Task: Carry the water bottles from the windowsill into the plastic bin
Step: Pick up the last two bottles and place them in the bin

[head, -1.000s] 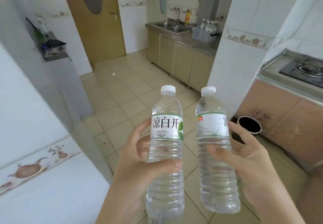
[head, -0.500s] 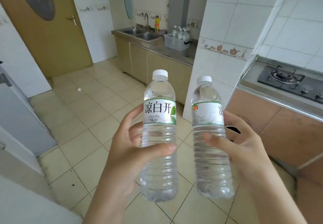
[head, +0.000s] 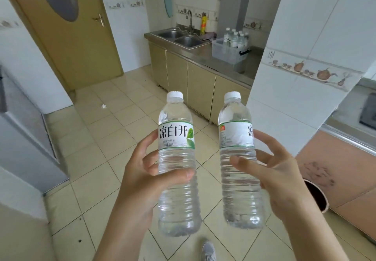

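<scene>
Left hand (head: pixel 142 181): I am wrapping this grip round the near-left bottle (head: pixel 178 171), thumb lying across the ribbed front, fingers curling behind the label.

Right hand (head: pixel 284 181): this grip is holding the near-right bottle (head: pixel 239 165), thumb pressing the front, fingers reaching behind it.

Bottles: both are standing upright and capped, side by side but apart, carried in front of me above the tiled floor (head: pixel 97 142).

Plastic bin (head: pixel 225 52): it is sitting on the far bench (head: pixel 205 62), just right of the sink (head: pixel 182 37), with several capped bottles already standing inside it.

What is changing: compared with a second ago, the far bench and bin are filling more of my view and sitting closer to centre, while the white wall that was crowding the near left is sliding out of frame. The hands and bottles are keeping the same pose throughout.

Meaning for the task: I judge that I am mid-carry, heading toward the bin with nothing dropped; the walk is partly done and the placing is not yet begun.

Obstacles: the white tiled pillar (head: pixel 305 57) is standing on the right between me and the bin's right end, so I would be steering left of it.

Foot: a grey shoe (head: pixel 208 250) is showing at the near edge.
</scene>
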